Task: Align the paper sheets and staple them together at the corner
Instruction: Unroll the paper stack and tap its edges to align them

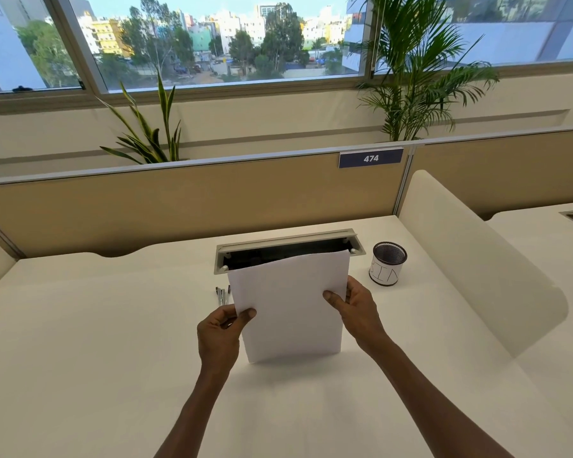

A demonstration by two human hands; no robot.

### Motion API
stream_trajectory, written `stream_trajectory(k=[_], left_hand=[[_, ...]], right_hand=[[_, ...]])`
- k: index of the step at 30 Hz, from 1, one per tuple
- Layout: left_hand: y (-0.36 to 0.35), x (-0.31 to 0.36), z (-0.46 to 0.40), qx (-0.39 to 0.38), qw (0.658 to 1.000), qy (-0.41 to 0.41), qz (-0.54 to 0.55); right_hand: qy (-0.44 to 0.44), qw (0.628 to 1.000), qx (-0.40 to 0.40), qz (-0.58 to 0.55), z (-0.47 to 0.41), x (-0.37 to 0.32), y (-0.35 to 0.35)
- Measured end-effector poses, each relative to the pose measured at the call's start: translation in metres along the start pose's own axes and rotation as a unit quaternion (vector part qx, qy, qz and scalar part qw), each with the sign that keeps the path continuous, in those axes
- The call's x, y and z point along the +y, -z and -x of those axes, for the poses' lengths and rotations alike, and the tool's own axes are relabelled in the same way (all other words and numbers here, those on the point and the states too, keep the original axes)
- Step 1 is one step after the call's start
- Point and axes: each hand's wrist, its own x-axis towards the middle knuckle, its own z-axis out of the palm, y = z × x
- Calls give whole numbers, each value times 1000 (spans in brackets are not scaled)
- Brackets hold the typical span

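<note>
Fingers of both hands, left (219, 338) & right (356, 307), pinch smooth white paper sheets (290, 309) upright on desk (80, 342).

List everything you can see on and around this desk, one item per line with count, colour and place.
paper sheets: one stack, count unclear, white, held upright on the desk at centre
pens: two or three, dark and silver, lying left of the sheets, partly hidden
mesh cup: one, black with a white label, right of the sheets
cable tray: one, grey, open, set in the desk behind the sheets
desk: one, cream
number plate: one, blue, reads 474, on the partition
plants: two, green, behind the partition
stapler: none visible
left hand: gripping the stack's left edge
right hand: gripping its right edge
</note>
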Motion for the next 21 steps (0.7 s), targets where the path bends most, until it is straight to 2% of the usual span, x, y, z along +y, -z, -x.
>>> stream_trajectory(k=[13, 21], left_hand=[[2, 5, 2, -8, 1000, 14, -4], [20, 7, -1, -72, 996, 48, 12]], right_hand=[[-3, 1000, -1, -12, 2, -5, -2], [9, 1000, 7, -2, -6, -13, -12]])
